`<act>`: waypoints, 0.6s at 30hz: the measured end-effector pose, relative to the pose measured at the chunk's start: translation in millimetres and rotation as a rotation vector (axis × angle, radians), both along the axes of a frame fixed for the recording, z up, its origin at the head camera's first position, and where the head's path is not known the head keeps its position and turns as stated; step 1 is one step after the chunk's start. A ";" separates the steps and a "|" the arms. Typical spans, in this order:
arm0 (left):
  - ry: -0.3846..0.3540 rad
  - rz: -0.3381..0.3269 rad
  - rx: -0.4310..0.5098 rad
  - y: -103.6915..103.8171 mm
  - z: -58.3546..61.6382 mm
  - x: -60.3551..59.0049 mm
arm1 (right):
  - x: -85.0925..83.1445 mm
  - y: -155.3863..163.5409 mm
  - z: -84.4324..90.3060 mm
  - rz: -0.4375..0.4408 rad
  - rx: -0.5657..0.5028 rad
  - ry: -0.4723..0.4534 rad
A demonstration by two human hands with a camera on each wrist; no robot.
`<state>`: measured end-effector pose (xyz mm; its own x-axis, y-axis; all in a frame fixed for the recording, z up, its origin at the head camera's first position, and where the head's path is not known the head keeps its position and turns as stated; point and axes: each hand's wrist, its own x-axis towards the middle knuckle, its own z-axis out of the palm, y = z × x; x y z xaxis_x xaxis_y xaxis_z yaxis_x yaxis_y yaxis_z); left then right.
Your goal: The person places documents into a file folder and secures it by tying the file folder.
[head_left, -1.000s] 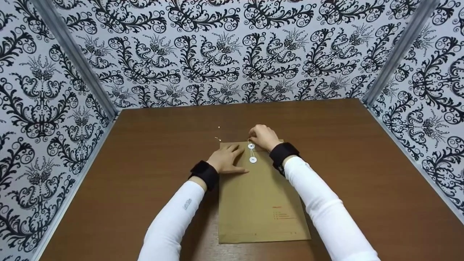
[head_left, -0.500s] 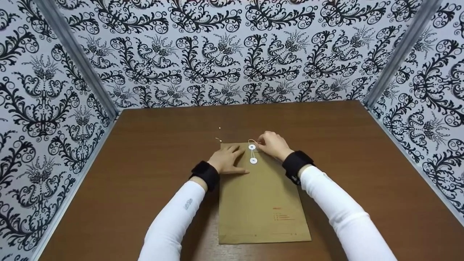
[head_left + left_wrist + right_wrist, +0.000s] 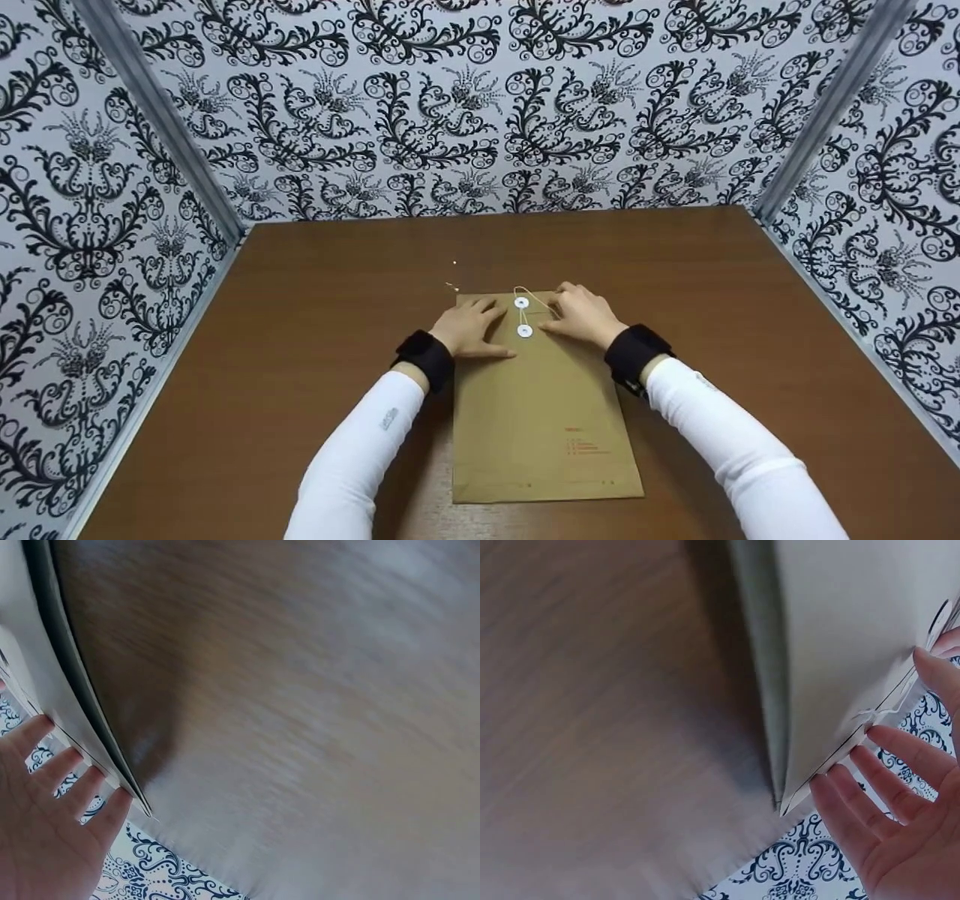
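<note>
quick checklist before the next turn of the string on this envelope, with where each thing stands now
1. Envelope lies flat on the table: ok.
2. Left hand presses flat on the envelope's top left part, beside the discs: ok.
3. Right hand has the string in its fingers: cannot tell; the string runs from the upper disc toward the fingers, but the pinch itself is hidden.
4. String is wound round the lower disc: cannot tell, too thin to follow there.
5. Both discs are uncovered by the hands: ok.
6. Flap is closed flat along the top edge: ok in the head view.
</note>
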<state>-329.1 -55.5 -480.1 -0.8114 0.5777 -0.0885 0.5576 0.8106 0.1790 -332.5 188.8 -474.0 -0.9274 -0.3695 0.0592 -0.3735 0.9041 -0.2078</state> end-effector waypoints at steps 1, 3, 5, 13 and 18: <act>-0.001 0.001 -0.003 0.0 0.1 0.1 | 0.4 0.8 -0.6 0.005 0.000 0.003; -0.004 0.001 -0.009 0.0 0.1 -0.1 | 1.0 2.2 -1.2 0.016 -0.001 0.005; -0.002 0.000 -0.015 0.1 0.0 -0.4 | 0.8 3.2 -2.0 0.030 -0.003 0.014; 0.045 -0.015 -0.029 1.1 0.7 -3.8 | -0.4 4.1 0.3 0.043 -0.002 -0.004; 0.124 -0.041 -0.042 2.3 0.6 -6.9 | -1.5 6.2 0.7 0.061 -0.002 -0.012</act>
